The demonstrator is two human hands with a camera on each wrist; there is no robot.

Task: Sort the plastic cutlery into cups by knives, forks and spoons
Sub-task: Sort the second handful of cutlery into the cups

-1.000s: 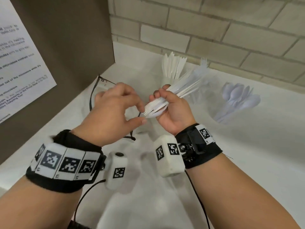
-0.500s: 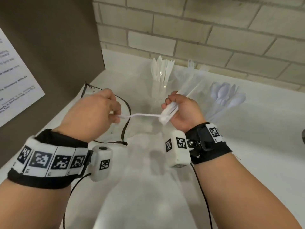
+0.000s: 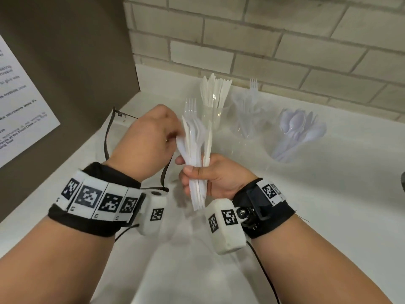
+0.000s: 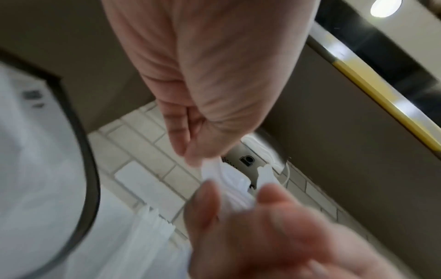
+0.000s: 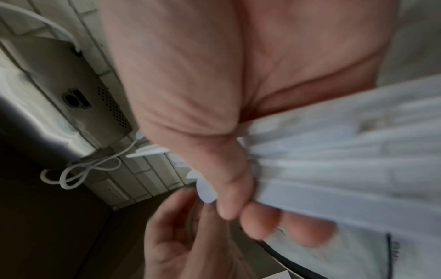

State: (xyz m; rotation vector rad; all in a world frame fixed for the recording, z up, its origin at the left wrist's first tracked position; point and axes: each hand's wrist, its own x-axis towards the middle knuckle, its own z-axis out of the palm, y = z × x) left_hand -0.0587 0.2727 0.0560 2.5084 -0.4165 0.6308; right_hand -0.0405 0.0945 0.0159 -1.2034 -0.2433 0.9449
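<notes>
My right hand (image 3: 194, 172) grips a bundle of white plastic cutlery (image 3: 195, 141) by its handles, heads pointing up; a fork's tines (image 3: 190, 104) stand above it. My left hand (image 3: 173, 137) is at the bundle's left side, thumb and fingertips pinching one white piece (image 4: 211, 168) near its top. In the right wrist view my right hand (image 5: 238, 207) wraps the handles (image 5: 334, 169). Behind stand three clear cups: one with knives (image 3: 215, 91), one with forks (image 3: 249, 113), one with spoons (image 3: 298, 126).
The white counter (image 3: 328, 194) ends at a brick wall (image 3: 263, 51). A brown cabinet side (image 3: 65, 62) with a paper notice (image 3: 19, 110) closes the left. A black cord (image 3: 107, 141) loops on the counter under my left hand.
Half a second ago my left hand held one piece out sideways from the bundle. Now it is back against the bundle, which my right hand has turned upright.
</notes>
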